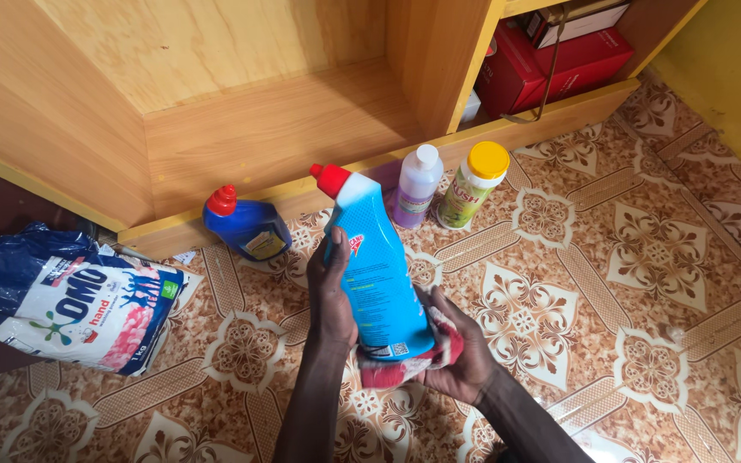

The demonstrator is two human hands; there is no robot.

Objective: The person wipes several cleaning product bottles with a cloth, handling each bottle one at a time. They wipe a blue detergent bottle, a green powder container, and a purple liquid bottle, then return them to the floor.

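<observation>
While the patterned tile floor (645,257) lay open across the right half of the frame, the left side was crowded: a blue-and-white detergent bag (70,300) slumped at the left edge, and the yellow-edged lip of the wooden cabinet (259,129) ran diagonally across the upper middle. Against that lip stood a dark blue bottle with a red cap (246,225), a pale purple bottle with a white cap (416,187) and a green-labelled bottle with a yellow cap (473,184), the last two just beside each other. Red boxes (551,64) filled the shelf at upper right.

In the centre, the light blue angled-neck cleaner bottle (375,266) was held tilted, its red cap pointing to the upper left, clear of the floor. The left hand (329,296) was wrapped around the bottle's left side, thumb up along the label. The right hand (460,356) cupped the base from below, pressing a red-and-white cloth (413,364) against it.
</observation>
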